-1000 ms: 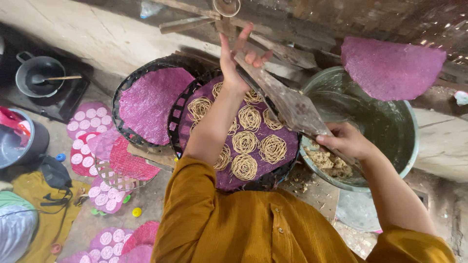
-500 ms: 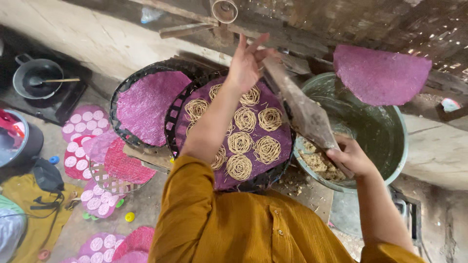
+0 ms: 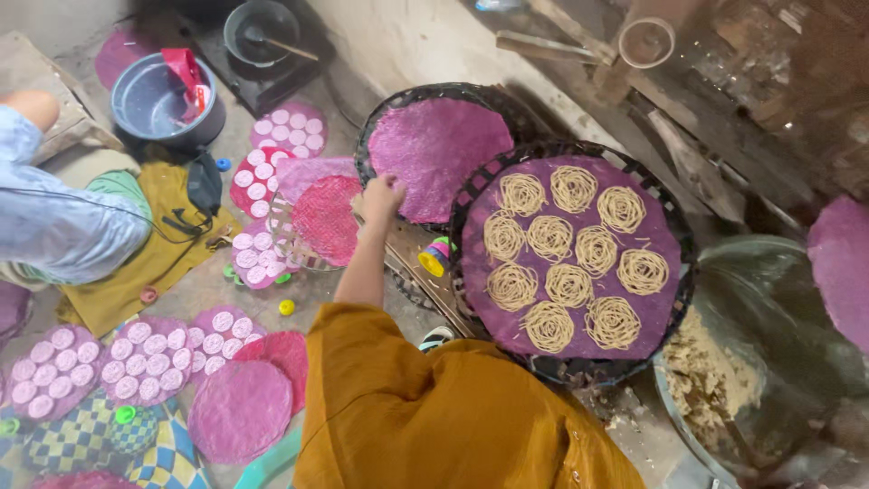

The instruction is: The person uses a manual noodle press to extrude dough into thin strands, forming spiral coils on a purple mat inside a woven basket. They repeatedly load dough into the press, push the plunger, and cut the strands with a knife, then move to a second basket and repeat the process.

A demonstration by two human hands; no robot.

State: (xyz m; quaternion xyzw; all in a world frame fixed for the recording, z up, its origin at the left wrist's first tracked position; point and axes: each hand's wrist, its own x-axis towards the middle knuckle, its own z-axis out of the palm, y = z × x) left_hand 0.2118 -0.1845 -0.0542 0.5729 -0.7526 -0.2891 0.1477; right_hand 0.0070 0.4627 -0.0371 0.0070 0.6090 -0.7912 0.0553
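My left hand (image 3: 380, 196) reaches forward from a mustard sleeve, fingers curled, at the near rim of a dark woven basket (image 3: 380, 118) that holds a plain purple mat (image 3: 439, 163). I cannot tell if it grips anything. To its right, a second round woven tray (image 3: 674, 299) carries a purple mat (image 3: 661, 226) with several coils of pale noodle (image 3: 568, 284) in rows. Just left of the hand lies a red mat (image 3: 326, 217) on a small lattice tray. My right hand is out of view.
A green basin (image 3: 787, 299) with crumbly dough (image 3: 701, 376) stands at the right. Purple mats with white discs (image 3: 154, 349) cover the floor at left. A grey pot (image 3: 158, 100) and a black pan (image 3: 262, 32) stand behind. Another person's light-blue sleeve (image 3: 63, 222) is at far left.
The view has swung left and down. My left hand dropped from above the noodle tray to the plain purple mat's basket. My right hand and the wooden tool it held have left the view.
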